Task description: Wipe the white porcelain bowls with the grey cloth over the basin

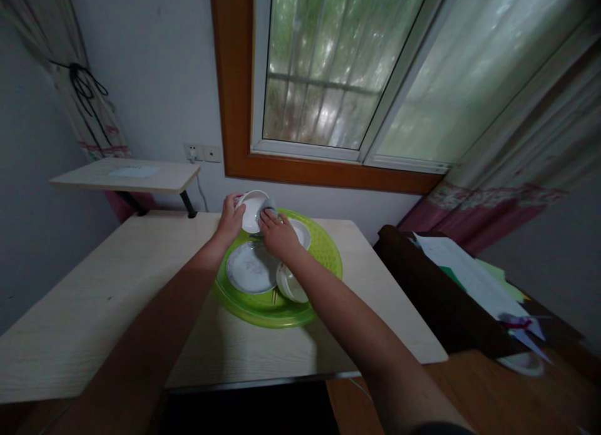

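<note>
My left hand (231, 217) grips a white bowl (252, 208) by its left rim, tilted so that its inside faces me. In my right hand (278, 231) is a grey cloth (268, 205), pressed against the bowl's right side. Both hands are above a round green tray (277, 317). On the tray below them lie a patterned white plate (251, 269), a deeper white bowl (291, 285) and a small white dish (301, 233), the last two partly covered by my right arm. Chopstick ends (274, 296) show between the plate and the deeper bowl.
The tray stands on a pale wooden table (113, 303). A raised shelf (126, 175) is at the table's back left, near a wall socket (192, 151). Behind is a wood-framed window (328, 169). To the right, papers (469, 272) lie on a dark brown piece of furniture (422, 297).
</note>
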Tool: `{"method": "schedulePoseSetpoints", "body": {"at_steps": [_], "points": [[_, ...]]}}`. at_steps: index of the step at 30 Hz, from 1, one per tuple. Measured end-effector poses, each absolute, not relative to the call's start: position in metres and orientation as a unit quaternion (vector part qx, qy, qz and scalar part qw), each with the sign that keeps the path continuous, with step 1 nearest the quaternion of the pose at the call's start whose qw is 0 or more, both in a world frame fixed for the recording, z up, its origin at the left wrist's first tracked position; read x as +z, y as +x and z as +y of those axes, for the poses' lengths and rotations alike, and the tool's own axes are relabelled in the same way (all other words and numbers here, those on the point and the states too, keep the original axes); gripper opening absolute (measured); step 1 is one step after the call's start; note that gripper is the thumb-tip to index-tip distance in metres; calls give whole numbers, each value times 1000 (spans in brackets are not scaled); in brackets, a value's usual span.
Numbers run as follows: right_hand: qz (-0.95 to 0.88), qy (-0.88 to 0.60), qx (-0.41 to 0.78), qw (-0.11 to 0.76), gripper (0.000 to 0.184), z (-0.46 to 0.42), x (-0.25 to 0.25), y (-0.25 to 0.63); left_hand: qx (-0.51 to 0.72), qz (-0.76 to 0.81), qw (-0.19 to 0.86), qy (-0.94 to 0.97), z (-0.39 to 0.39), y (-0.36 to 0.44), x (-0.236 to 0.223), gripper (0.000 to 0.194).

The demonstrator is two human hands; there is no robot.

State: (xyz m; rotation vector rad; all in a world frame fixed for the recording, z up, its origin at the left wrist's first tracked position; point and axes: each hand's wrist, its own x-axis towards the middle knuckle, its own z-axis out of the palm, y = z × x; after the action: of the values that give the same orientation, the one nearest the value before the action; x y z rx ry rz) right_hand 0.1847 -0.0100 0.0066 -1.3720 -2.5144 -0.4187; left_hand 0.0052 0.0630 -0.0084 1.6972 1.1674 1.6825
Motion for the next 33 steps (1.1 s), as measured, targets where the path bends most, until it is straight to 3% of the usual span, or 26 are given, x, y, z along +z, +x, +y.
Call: {"method": "schedulePoseSetpoints", "body": {"at_steps": [5,13,17,27,33], "points": [[-905,-409,-45,111,61,-11,8,178,616,440,222,615,62,4,-7,33],[-898,-325,192,224,84,-8,9,177,613,424,224,627,62,1,-11,34],[-908,-333,158,202,83,-5,5,177,614,428,223,625,64,1,-12,34],[-876,-467,-72,99,59,-6,3,186,603,434,247,622,68,7,-14,30],[-889,-451,-48,67,67,-9,5,185,596,442,231,629,66,7,-13,29]]}}
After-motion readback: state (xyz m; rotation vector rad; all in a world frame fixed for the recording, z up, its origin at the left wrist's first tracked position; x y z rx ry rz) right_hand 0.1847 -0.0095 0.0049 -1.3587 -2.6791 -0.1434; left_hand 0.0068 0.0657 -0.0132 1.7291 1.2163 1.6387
